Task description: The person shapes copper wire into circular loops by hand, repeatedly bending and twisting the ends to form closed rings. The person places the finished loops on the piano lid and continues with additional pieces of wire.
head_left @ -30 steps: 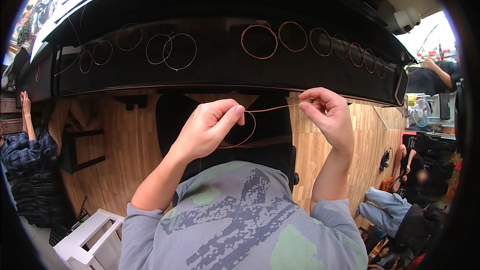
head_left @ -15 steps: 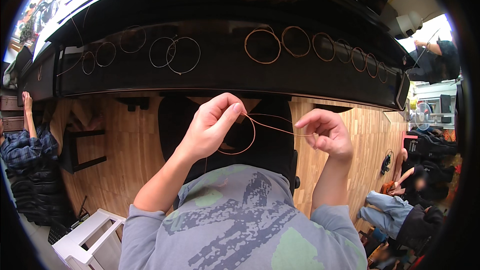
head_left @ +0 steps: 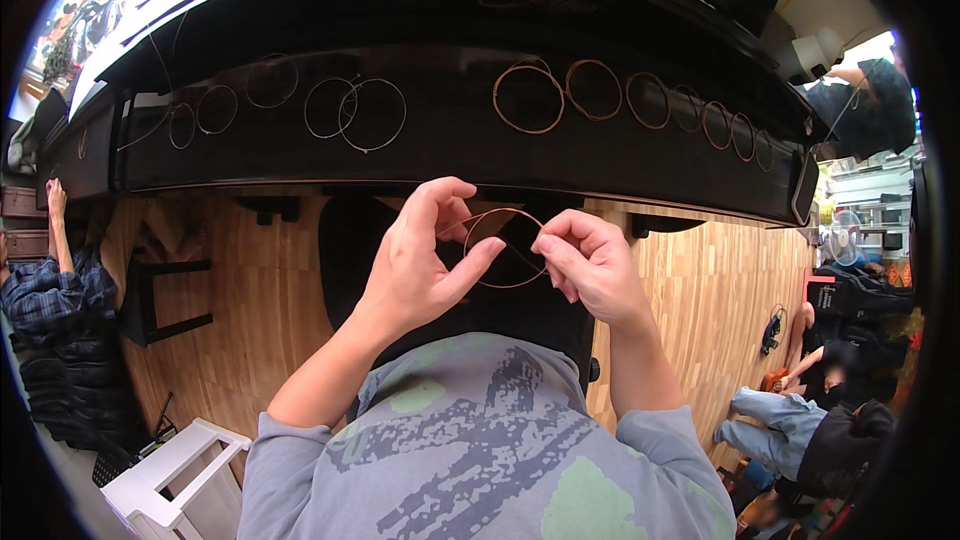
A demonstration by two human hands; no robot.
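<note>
1. The thin copper-toned wire loop [head_left: 505,248] sits between the left hand [head_left: 420,260] at its nine o'clock and the right hand [head_left: 590,265] at its three o'clock, both touching it.
2. At twelve o'clock from the hands, the long black piano-like case [head_left: 450,155] spans the view.
3. On the case, coiled copper strings [head_left: 640,100] lie at one o'clock and coiled silvery strings [head_left: 300,108] at eleven o'clock.
4. Beneath the hands lies the wooden plank floor [head_left: 740,280]; a white open frame [head_left: 180,470] stands at seven o'clock.

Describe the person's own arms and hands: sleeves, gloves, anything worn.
Both the left hand and right hand are bare, with no gloves, rings or watch visible. The forearms are uncovered up to short grey sleeves of a grey T-shirt with a dark blue and pale green print.
</note>
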